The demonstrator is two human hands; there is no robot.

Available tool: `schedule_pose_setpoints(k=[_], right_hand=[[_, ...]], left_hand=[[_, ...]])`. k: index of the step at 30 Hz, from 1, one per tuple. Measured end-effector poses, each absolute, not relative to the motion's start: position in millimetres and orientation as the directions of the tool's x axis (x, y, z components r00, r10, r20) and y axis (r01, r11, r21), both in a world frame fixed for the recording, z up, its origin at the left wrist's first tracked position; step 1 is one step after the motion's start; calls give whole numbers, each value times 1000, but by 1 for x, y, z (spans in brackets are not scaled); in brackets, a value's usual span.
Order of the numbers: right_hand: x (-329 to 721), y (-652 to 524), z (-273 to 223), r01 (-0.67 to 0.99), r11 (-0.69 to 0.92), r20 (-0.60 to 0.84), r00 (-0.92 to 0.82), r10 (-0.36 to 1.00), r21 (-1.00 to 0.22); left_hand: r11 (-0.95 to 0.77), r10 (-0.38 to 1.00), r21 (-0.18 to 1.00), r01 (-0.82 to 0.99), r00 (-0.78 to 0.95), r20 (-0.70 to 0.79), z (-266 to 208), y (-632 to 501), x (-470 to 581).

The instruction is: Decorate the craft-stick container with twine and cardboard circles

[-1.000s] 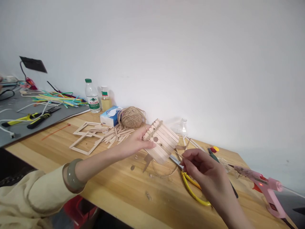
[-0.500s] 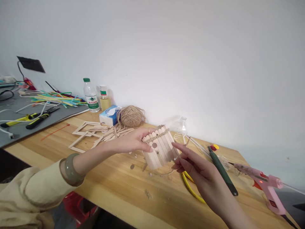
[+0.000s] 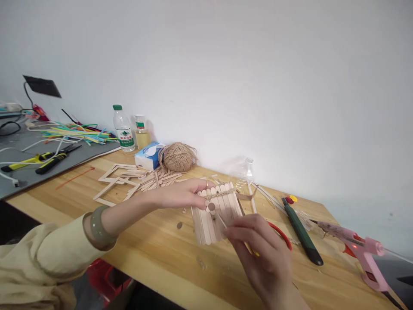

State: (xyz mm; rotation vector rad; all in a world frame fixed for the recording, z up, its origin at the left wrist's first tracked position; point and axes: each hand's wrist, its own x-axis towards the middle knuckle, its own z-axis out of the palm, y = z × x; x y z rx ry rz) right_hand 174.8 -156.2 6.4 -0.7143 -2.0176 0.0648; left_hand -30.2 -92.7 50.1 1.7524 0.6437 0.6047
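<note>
My left hand (image 3: 185, 193) is closed on the upper left edge of a craft-stick box (image 3: 204, 226), its thumb lying over the front. Side-by-side wooden sticks with rounded tops make up that front, and a twine braid (image 3: 222, 193) crosses it near the top. Close to my left thumb, a small brown disc (image 3: 211, 206) sits against the sticks. My right hand (image 3: 260, 245) pinches a thin pale stick (image 3: 221, 220), its tip pointing at the front just below the disc. A red-handled tool (image 3: 281, 234) lies partly hidden behind my right hand.
Loose craft sticks (image 3: 163, 178), a twine ball (image 3: 178, 157), a tissue pack (image 3: 149, 157) and a water bottle (image 3: 124, 131) stand at back left. To the right are a green utility knife (image 3: 303, 234) and a pink glue gun (image 3: 364, 249). Another brown disc (image 3: 179, 225) lies on the table.
The box has been lowered slightly and turned more upright. My right hand has left its right edge, moved down and nearer, and now brings a thin stick to the front.
</note>
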Motion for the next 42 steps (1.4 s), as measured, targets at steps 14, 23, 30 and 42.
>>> schedule_pose_setpoints(k=[14,23,30,42], right_hand=[[183,-164,-2,420,867,695,-707,129,267],[183,-158,2,439,839,648,-748,142,323],[179,-155,6,474,869,685,-680,262,139],[167,-155,-15,481,321,352,-27,936,-816]], left_hand=[[-150,712,984,94,701,41,56,-101,-23],[-137,755,979,151,656,4,51,-102,-19],[-148,791,986,74,608,73,49,-96,-22],[-198,875,971,136,471,113,46,-97,-23]])
